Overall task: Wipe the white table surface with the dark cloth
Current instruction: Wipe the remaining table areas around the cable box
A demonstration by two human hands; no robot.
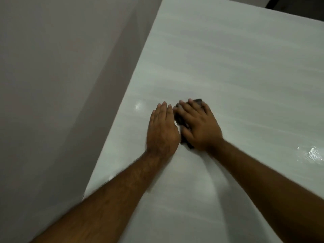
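Right hand [199, 126] lies flat on the crumpled dark cloth [179, 118], fingers extended and pressing it onto the glossy white counter [236, 71]. Left hand [162, 130] rests palm-down just beside the cloth, fingers straight, holding nothing.

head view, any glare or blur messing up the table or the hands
Head view: dim, even light; bright glare patches on the white table at the right edge and beside the left hand. Motion blur softens the right hand and the dark cloth under it. The table edges lie skewed across the frame.
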